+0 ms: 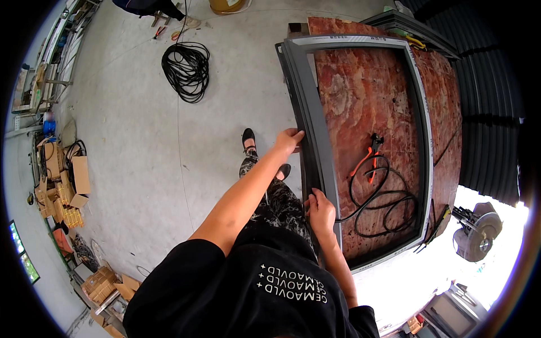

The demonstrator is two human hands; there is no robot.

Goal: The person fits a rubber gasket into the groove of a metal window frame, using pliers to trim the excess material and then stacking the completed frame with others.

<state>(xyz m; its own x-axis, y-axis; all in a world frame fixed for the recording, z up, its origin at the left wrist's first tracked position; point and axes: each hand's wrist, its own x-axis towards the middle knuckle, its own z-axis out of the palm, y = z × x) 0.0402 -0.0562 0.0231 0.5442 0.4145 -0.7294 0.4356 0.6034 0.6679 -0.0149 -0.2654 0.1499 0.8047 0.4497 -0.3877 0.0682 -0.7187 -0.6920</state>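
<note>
A grey metal frame (pixel 426 129), shaped like a window frame, lies on a reddish plywood board (pixel 360 84) to my right. My left hand (pixel 289 141) is closed on the outer edge of its near side, fingertips curled against the dark rim. Lower along that side, my right hand (pixel 321 213) pinches a thin black rubber strip, though the fingers partly cover it. From beside this hand the black strip (pixel 389 197) runs over the frame and lies in loose loops inside it. Orange-handled cutting pliers (pixel 372 158) rest on the board within the frame, touching the loops.
A coil of black strip (pixel 186 72) lies on the concrete floor. Beyond it are a person's leg (pixel 169 10) and a yellow bucket (pixel 226 5). Cardboard boxes (pixel 62 186) line the left wall. A disc-bladed saw (pixel 479 231) stands right of the board, near dark corrugated sheeting (pixel 484 84).
</note>
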